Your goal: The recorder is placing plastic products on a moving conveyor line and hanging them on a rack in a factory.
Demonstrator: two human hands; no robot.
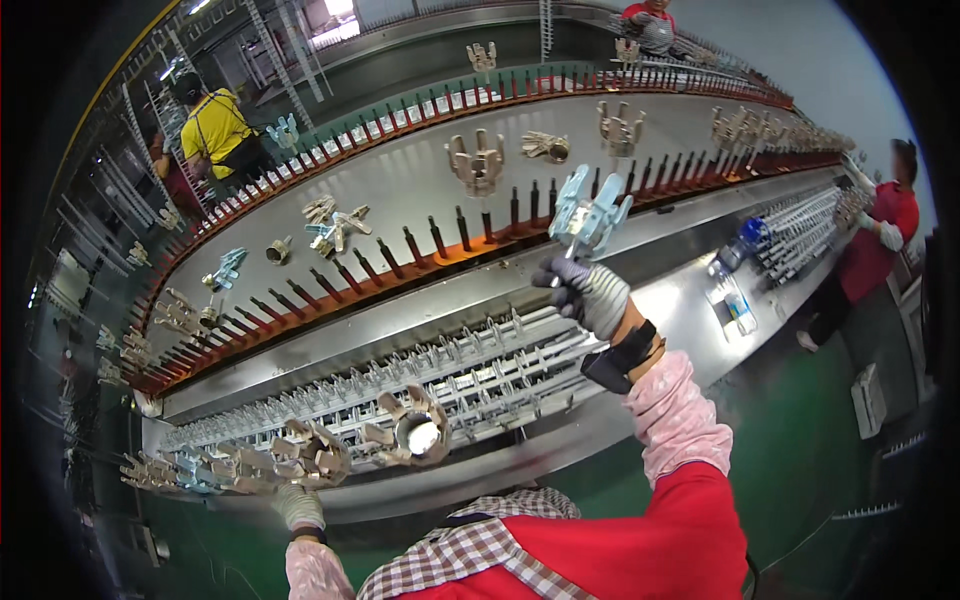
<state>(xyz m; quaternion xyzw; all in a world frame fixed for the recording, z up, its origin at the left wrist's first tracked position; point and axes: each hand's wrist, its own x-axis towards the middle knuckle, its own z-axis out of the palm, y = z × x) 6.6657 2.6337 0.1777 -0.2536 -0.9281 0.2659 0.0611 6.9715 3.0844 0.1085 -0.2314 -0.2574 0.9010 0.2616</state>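
My right hand [590,293], in a grey striped glove with dark fingertips, is closed around the thin stem of a light-blue pronged holder [590,215]. The holder stands upright, prongs up, in front of the row of dark spindles [437,236] on the conveyor. Low on the left, my gloved left hand [300,507] is against the near edge of the bench, beside several tan pronged holders [312,455]. Its fingers are mostly hidden. Another tan holder with a round opening [415,428] lies to the right of that hand, on the metal racks [500,365].
The conveyor's orange rail [490,245] curves across the view, with tan holders [476,162] on some spindles. Loose holders [335,225] lie on its grey surface. Bottles [738,310] stand at the bench's right. A co-worker in red [885,225] handles racks; another wears yellow [217,130].
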